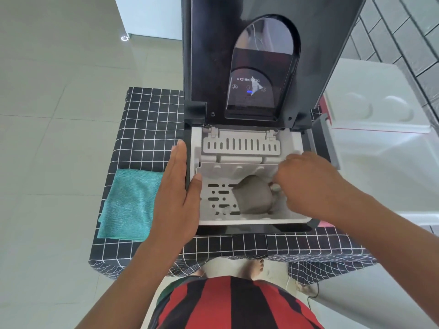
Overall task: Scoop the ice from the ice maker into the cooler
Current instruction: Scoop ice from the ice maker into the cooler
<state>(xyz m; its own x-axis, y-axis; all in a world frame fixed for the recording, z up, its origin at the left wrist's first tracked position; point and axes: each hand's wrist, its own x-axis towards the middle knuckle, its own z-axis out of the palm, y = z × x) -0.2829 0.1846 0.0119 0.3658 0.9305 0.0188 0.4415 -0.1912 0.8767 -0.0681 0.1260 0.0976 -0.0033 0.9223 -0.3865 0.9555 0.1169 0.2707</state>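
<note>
The black ice maker [237, 230] stands on a checked tablecloth with its lid [204, 55] raised upright. Inside it sits a white slotted ice basket [221, 198]. A grey scoop [254, 197] lies in the basket, bowl toward the left. My right hand [306, 184] reaches into the basket from the right and grips the scoop's handle. My left hand [175, 186] lies flat against the machine's left edge, fingers straight, thumb over the basket rim. The white cooler [384, 143] stands to the right, its lid shut. I cannot make out ice in the basket.
A folded teal cloth [130, 203] lies on the tablecloth [147, 129] left of the machine. Pale floor tiles spread to the left. A grey tiled wall rises at the upper right behind the cooler.
</note>
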